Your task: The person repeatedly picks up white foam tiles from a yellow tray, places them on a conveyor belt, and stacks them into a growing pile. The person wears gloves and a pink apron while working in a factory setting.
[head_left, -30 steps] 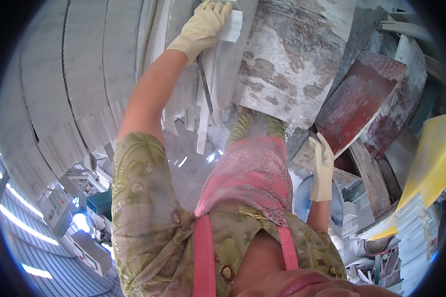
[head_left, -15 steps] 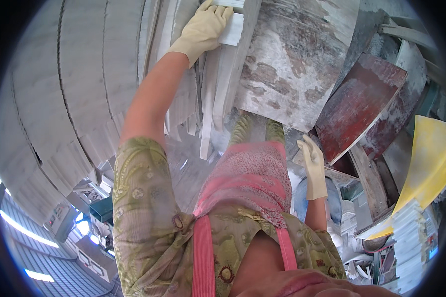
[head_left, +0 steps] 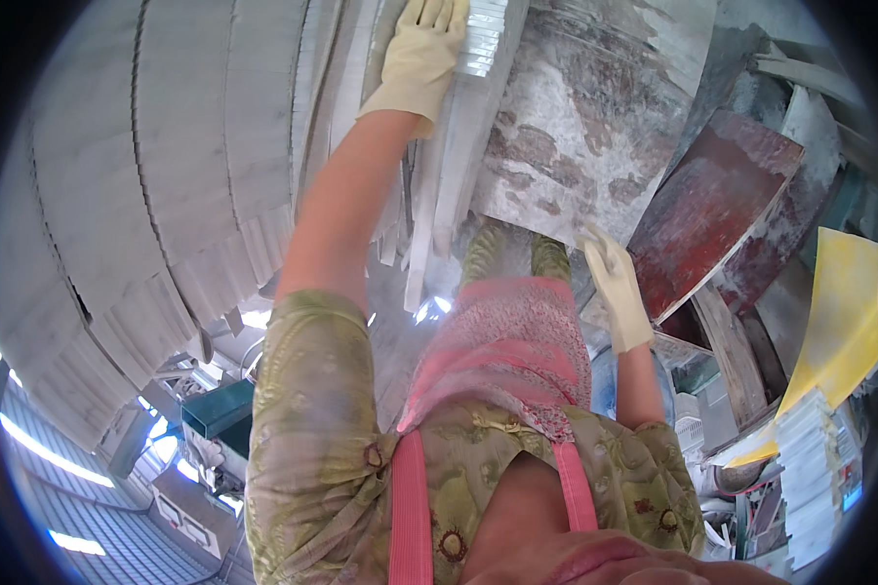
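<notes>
My left hand (head_left: 421,63), in a cream rubber glove, reaches to the top of the view. Its fingers are stretched out and lie flat, close together, beside a row of thin white strips (head_left: 482,37) in a long pale channel; the fingertips are cut off by the upper edge. My right hand (head_left: 615,283), gloved alike, is near the lower right corner of a large dusty board (head_left: 580,127). Its fingers are extended and slightly bent, with nothing visible in them. Whether they touch the board, I cannot tell.
Long rows of stacked whitish slabs (head_left: 98,185) fill the left. On the right lean a worn red-brown board (head_left: 717,210) and a yellow sheet (head_left: 829,312). A blue round container (head_left: 605,380) stands below my right hand. White dust coats most surfaces.
My left hand has shifted right and its fingers have straightened; the strips beside it now show their separate edges. The right hand has risen slightly toward the dusty board's corner.
</notes>
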Available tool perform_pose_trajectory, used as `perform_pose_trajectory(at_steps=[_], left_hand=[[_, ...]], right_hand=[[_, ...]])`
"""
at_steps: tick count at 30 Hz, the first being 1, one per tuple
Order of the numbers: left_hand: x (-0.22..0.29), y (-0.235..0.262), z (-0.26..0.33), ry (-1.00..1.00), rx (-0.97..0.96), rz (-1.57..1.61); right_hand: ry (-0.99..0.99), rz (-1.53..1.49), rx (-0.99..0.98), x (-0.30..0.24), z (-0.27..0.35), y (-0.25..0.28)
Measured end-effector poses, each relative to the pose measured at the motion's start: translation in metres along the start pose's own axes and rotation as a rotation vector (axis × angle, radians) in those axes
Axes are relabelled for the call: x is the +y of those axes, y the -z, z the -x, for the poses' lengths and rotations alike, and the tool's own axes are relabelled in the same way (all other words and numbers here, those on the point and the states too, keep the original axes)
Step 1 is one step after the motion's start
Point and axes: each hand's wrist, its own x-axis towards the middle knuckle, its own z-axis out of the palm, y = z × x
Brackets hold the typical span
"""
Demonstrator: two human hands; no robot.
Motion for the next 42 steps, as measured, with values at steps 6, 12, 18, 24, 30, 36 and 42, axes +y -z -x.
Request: perform_pose_trajectory(at_steps=[6, 12, 18, 24, 30, 36, 42], left_hand=[[0.078, 0.053, 0.09, 0.226, -0.093, 0.991], [0.097, 0.085, 0.186, 1.627, -0.146, 1.924], [0.087, 0.076, 0.216, 1.448, -0.238, 1.97], [0.086, 0.071, 0.22, 1.388, -0.242, 2.082], [0.074, 0.082, 0.216, 1.409, -0.354, 2.095], [0.076, 0.079, 0.216, 1.402, -0.404, 2.05], [0.081, 0.083, 0.216, 1.357, -0.341, 2.11]], right_hand=[[0.462, 0.305, 0.023, -0.054, -0.095, -0.024], [0.482, -0.214, 0.038, -0.102, -0.207, -0.071], [0.793, 0.647, 0.387, -0.137, -0.252, -0.117], [0.317, 0.111, 0.177, -0.171, -0.261, -0.104], [0.485, 1.371, 0.343, -0.225, -0.241, -0.1], [0.878, 1.427, 0.33, -0.218, -0.229, -0.138], [0.795, 1.27, 0.167, -0.23, -0.242, -0.13]])
